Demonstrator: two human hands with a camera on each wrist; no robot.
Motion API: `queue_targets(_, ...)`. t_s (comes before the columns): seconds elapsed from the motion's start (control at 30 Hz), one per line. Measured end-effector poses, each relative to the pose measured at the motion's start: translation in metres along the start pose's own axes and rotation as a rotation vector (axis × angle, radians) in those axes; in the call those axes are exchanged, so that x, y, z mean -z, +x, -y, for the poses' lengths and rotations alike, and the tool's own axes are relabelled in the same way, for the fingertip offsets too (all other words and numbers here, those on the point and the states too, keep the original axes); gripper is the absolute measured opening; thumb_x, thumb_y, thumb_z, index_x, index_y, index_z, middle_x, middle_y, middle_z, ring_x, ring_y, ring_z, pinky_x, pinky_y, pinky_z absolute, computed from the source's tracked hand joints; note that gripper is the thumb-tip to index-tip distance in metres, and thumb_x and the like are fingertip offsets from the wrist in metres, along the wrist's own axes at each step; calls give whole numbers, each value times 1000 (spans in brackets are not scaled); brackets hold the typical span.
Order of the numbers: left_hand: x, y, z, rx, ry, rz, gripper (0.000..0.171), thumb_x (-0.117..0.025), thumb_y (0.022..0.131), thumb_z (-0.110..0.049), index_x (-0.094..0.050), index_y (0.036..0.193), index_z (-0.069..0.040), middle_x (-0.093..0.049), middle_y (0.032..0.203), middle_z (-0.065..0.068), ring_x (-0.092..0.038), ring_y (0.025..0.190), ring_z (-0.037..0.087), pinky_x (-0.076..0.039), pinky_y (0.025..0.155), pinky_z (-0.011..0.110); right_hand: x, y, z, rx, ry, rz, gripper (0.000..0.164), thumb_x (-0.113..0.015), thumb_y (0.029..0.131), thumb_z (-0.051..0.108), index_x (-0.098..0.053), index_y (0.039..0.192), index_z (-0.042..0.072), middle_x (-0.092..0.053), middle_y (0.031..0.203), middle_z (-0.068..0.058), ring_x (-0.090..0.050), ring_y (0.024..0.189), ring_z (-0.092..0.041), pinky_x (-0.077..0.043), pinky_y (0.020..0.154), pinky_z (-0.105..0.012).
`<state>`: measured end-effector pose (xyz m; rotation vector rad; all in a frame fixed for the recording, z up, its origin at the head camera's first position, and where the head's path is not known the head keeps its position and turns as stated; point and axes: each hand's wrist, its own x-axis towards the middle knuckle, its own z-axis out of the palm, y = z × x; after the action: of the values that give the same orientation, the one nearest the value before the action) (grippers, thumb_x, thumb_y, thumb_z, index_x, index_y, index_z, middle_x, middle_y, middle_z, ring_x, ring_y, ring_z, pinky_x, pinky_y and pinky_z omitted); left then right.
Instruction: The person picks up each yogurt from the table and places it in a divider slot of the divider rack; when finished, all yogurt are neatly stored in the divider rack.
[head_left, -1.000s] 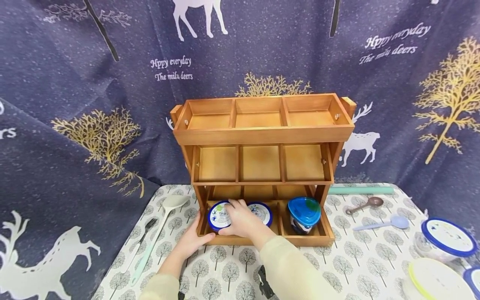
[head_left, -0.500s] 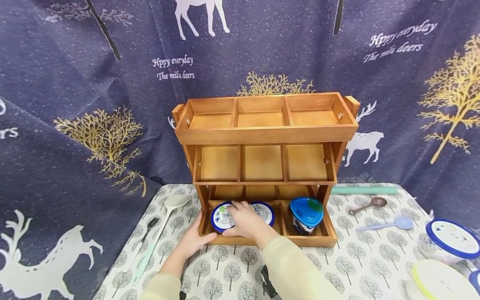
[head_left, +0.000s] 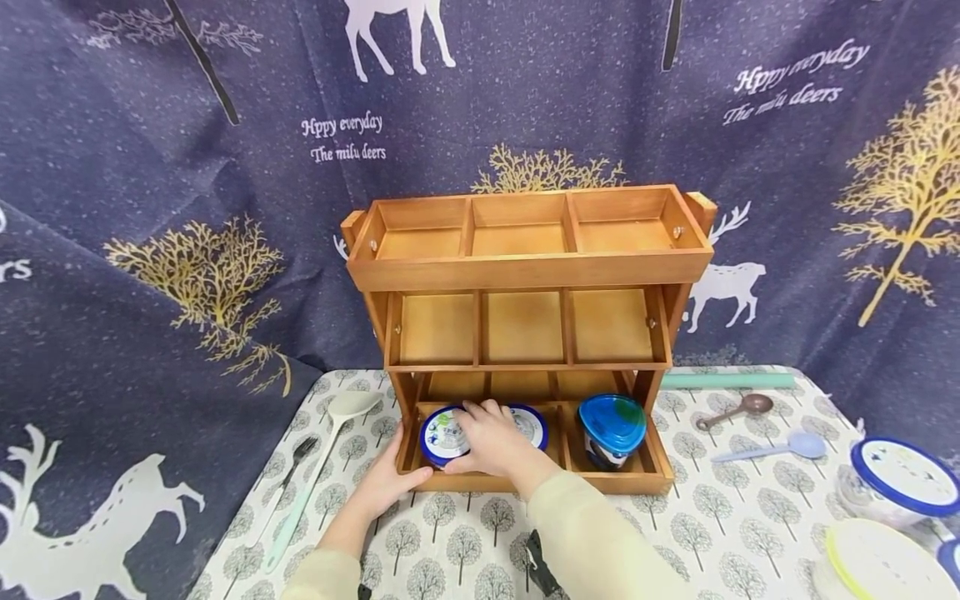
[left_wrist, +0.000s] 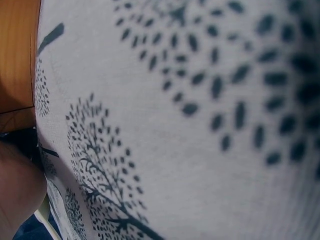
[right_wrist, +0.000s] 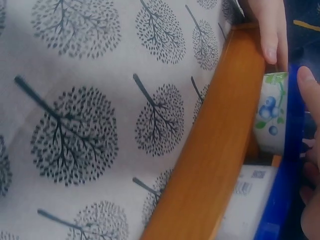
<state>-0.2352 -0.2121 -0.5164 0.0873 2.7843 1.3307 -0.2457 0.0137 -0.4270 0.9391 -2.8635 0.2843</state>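
In the head view a three-tier wooden rack (head_left: 540, 482) stands on the table. My left hand (head_left: 386, 479) grips its lower left front corner, thumb along the front board and fingers up the side. A round plastic tub (head_left: 442, 435) with a blue-rimmed white lid sits in the bottom left compartment. My right hand (head_left: 487, 442) holds this tub from above, thumb at the near edge of its lid. Another blue-rimmed tub (head_left: 531, 425) is just right of it, partly hidden behind the hand. Blueberries decorate the held tub's side (right_wrist: 271, 112) in the right wrist view.
A blue-lidded tub (head_left: 611, 429) stands in the bottom right compartment. Left lie a fork (head_left: 300, 450) and a pale spatula (head_left: 348, 406). Right are a brown scoop (head_left: 753, 404), a lilac spoon (head_left: 802, 444), a green stick (head_left: 727, 381), a blue-rimmed tub (head_left: 903, 479) and a yellow-rimmed tub (head_left: 885, 562).
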Motion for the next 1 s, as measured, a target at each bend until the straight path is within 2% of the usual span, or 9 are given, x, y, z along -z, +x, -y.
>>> queue_targets(0.17, 1, 1, 0, -10, 7, -1, 108, -73, 76, -50, -6, 152, -13, -18, 153, 19, -27, 133, 44, -23, 103, 62, 11, -7, -4, 30, -16, -2, 86, -67, 70, 65, -50, 136, 13, -48, 138, -10, -42, 122, -30, -35, 99, -50)
queue_targets(0.33, 0, 1, 2, -2, 24, 2, 108, -72, 76, -50, -5, 152, -14, -19, 152, 21, -27, 132, 45, -24, 103, 62, 22, -22, -12, 81, 18, -29, 85, -70, 70, 62, -51, 135, 10, -51, 134, -11, -43, 118, -29, -36, 96, -50)
queue_targets(0.57, 1, -1, -1, 14, 39, 4, 108, -71, 76, -52, -6, 152, -13, -19, 151, 22, -26, 132, 47, -24, 102, 63, 36, -50, -40, 184, 43, -45, 82, -70, 73, 60, -52, 133, 7, -52, 132, -10, -43, 115, -28, -38, 94, -47)
queue_targets(0.9, 1, -3, -2, -6, 40, 1, 107, -72, 77, -50, -6, 152, -12, -17, 152, 20, -25, 133, 46, -23, 101, 64, 53, -98, -77, 194, 103, -19, 85, -61, 74, 67, -52, 133, 6, -53, 131, -6, -43, 113, -23, -38, 95, -43)
queue_targets(1.0, 1, -3, -3, -10, 35, 1, 107, -72, 77, -50, -6, 152, -12, -17, 153, 20, -25, 133, 46, -23, 102, 64, 57, -113, -86, 197, 109, -35, 85, -59, 74, 68, -53, 132, 5, -54, 131, -6, -44, 113, -23, -39, 94, -44)
